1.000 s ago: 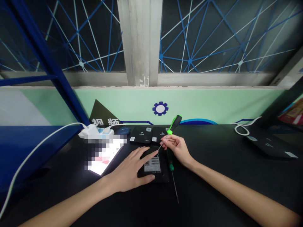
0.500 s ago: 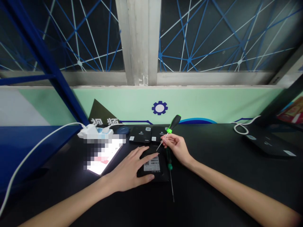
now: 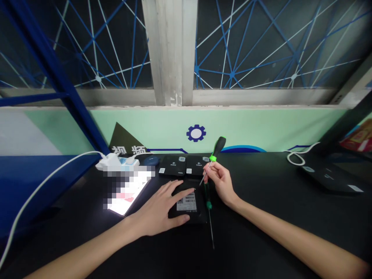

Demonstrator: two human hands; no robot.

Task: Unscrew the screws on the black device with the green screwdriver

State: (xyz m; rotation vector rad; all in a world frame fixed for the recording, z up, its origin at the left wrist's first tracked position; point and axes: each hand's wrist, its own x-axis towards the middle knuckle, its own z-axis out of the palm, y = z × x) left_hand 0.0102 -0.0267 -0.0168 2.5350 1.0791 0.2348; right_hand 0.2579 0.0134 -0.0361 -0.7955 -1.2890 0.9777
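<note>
The left hand [image 3: 155, 211] lies spread, unclenched, on a black device [image 3: 199, 211], seemingly pinning it to the counter [image 3: 261, 224]. The right hand [image 3: 221, 184] pinches a green-and-black screwdriver [image 3: 217, 149] by the shaft, tip angled down just above the device's far edge, with a second screwdriver [image 3: 208, 197] lying beneath that hand.

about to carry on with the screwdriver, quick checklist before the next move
1. left hand flat on the black device, steadying it: ok
2. right hand has a firm grip on the screwdriver, pinched just below the handle: ok
3. screwdriver tip seated on a screw in the device: cannot tell, the tip is above the device's far edge and no screw can be made out
4. second screwdriver lying alongside the device, not under the working tip: ok
5. lit phone apart from the device: ok
</note>
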